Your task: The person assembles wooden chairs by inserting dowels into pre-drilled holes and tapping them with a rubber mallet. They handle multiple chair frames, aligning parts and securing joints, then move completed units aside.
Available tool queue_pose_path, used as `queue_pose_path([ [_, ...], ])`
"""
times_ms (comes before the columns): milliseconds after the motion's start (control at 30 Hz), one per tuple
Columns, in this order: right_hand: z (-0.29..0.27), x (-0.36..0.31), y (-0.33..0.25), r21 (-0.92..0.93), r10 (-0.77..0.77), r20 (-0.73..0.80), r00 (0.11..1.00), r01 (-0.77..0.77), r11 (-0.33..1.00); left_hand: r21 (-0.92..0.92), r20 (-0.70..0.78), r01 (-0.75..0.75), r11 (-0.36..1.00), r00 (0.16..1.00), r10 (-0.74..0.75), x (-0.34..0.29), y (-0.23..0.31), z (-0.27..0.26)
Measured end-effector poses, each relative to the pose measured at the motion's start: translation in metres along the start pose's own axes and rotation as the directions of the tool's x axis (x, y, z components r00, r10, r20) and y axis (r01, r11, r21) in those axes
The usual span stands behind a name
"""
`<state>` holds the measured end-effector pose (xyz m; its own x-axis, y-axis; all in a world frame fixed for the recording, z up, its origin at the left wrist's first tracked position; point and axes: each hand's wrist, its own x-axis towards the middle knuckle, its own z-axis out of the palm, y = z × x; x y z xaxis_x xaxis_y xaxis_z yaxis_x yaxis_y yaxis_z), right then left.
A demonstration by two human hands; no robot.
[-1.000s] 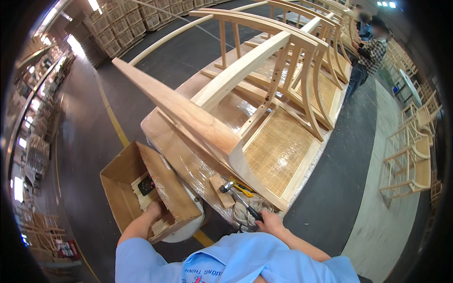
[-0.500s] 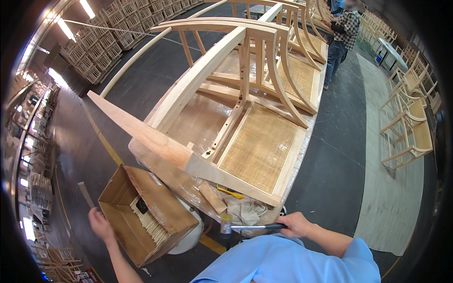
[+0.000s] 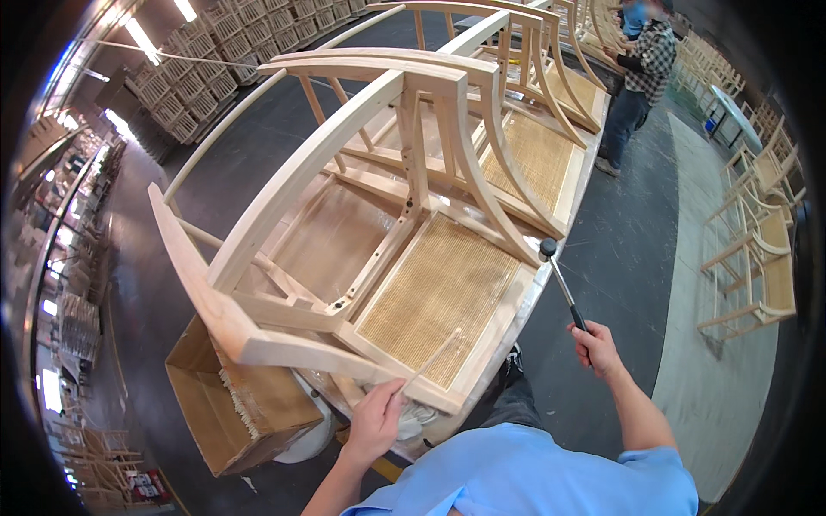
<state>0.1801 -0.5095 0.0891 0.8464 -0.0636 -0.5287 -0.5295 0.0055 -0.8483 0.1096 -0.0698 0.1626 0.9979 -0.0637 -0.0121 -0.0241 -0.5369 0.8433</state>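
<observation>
Pinched in my left hand [image 3: 376, 421] is a thin pale strip [image 3: 437, 354], its free end over the woven cane panel [image 3: 441, 297] of the nearest wooden chair frame. That frame lies on the bench, and its curved front member [image 3: 310, 354] passes close to my left hand. My right hand [image 3: 595, 348] grips the black handle of a mallet [image 3: 564, 284] off the bench's right side. The mallet's dark head points up and away from me, close to the bench edge. A cloth [image 3: 416, 421] lies partly hidden beside my left hand.
A cardboard box [image 3: 284, 404] with pale strips stands at the left below the chair frame. More chair frames [image 3: 529, 150] line the bench. A person [image 3: 638, 73] stands at its far right. Chairs [image 3: 766, 271] stand on a pale floor strip at right.
My left hand has moved right from beside the box to the cane panel, bringing the strip. My right hand has swung the mallet outward and up to the right. The view has shifted.
</observation>
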Motion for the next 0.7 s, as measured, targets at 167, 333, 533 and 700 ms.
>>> queue_pose_path([
  [167, -0.044, 0.115, -0.02, -0.123, 0.01, 0.198, 0.98, 0.015, 0.992, 0.085, -0.141, 0.038, 0.996, 0.99, -0.026, 0.088, -0.003, 0.078],
  [333, -0.048, 0.22, -0.023, -0.249, 0.003, 0.279, 0.96, 0.069, 0.966, 0.149, -0.183, 0.131, 0.98, 0.978, -0.103, 0.132, 0.001, 0.116],
  [533, -0.03, 0.285, -0.026, -0.639, -0.424, 0.306, 0.852, 0.514, 0.572, 0.272, -0.155, 0.205, 0.94, 0.974, -0.168, 0.155, 0.019, 0.131],
  [700, -0.019, 0.283, -0.02, -0.72, -0.575, 0.236, 0.783, 0.539, 0.438, 0.369, -0.095, 0.159, 0.916, 0.987, -0.133, 0.178, 0.013, 0.131],
])
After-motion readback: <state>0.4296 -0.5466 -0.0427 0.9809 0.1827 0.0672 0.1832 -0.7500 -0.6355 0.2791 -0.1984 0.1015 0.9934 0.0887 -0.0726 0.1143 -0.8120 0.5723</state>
